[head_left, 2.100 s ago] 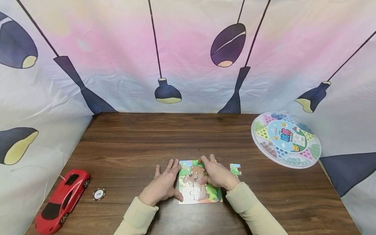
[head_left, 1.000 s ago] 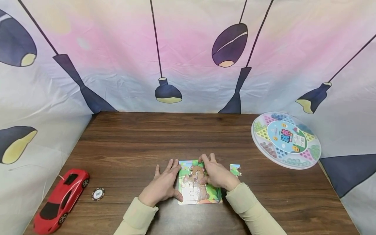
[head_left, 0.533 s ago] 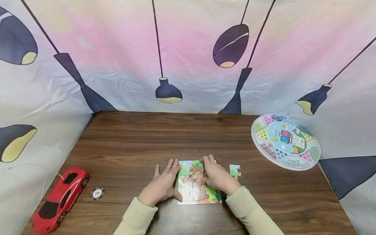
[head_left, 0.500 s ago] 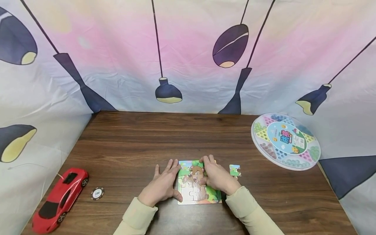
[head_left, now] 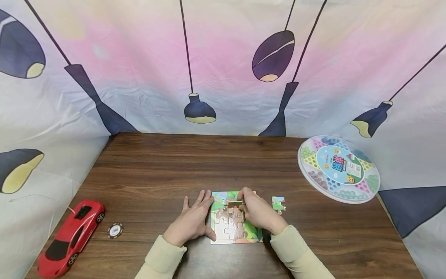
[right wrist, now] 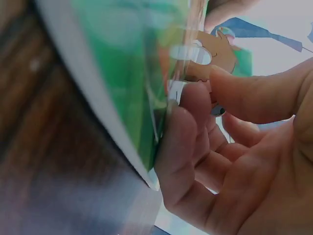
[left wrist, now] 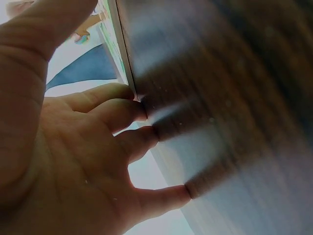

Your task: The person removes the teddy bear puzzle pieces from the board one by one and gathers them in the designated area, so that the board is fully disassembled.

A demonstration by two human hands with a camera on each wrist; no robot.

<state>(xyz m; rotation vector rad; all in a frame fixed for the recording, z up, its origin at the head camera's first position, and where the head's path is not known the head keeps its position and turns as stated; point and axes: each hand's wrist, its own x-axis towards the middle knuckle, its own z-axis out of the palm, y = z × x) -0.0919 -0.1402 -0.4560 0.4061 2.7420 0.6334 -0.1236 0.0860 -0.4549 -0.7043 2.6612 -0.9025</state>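
Note:
A jigsaw puzzle (head_left: 220, 230) with a cartoon bear lies in its tray on the table. My left hand (head_left: 191, 221) rests along its left side, fingers spread, with the thumb at the lower left corner; in the left wrist view the fingertips touch the wood right by the tray edge. Over the puzzle's upper right part, my right hand (head_left: 259, 211) pinches a puzzle piece (right wrist: 224, 55) between thumb and finger. That piece bears the bear's eye and brown head and stands tilted up out of the picture. A loose puzzle piece (head_left: 277, 202) lies to the right of the tray.
A red toy car (head_left: 71, 238) stands at the left edge of the table, with a poker chip (head_left: 115, 230) beside it. A round Chinese checkers box (head_left: 339, 168) lies at the back right. A patterned cloth (head_left: 226, 69) hangs behind the table.
The bear-head piece lay flat in the puzzle before; now my right hand has tilted it up, the fingers drawn closer together. The left hand has kept its place.

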